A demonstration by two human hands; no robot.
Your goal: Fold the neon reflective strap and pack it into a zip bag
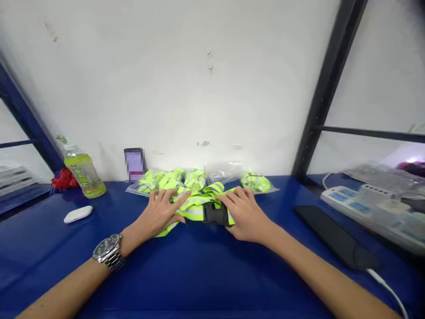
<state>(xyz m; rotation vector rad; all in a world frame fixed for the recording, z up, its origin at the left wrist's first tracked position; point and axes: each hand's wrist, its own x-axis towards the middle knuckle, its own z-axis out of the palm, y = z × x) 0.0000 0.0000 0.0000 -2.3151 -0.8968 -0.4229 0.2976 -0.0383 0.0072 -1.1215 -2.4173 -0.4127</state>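
A fluorescent yellow reflective strap point(194, 212) with silver stripes lies bunched on the blue table in front of me. On its right part sits a black plastic buckle point(214, 213). My left hand point(162, 212) is over the strap's left side, thumb and index finger on either side of the folded bands; a metal watch point(109, 251) is on that wrist. My right hand point(244, 215) closes round the right end, just beside the buckle, and its fingertips are partly hidden. Behind both hands, clear plastic bags point(226, 170) hold several more yellow reflective bundles point(255, 180).
At the left stand a bottle of yellow-green drink point(84, 173) and a phone point(134, 164) against the wall; a white case point(78, 214) lies nearer. To the right are a black power bank or phone point(332, 235) with a white cable and a power strip point(375, 212). Dark posts point(328, 84) flank the table.
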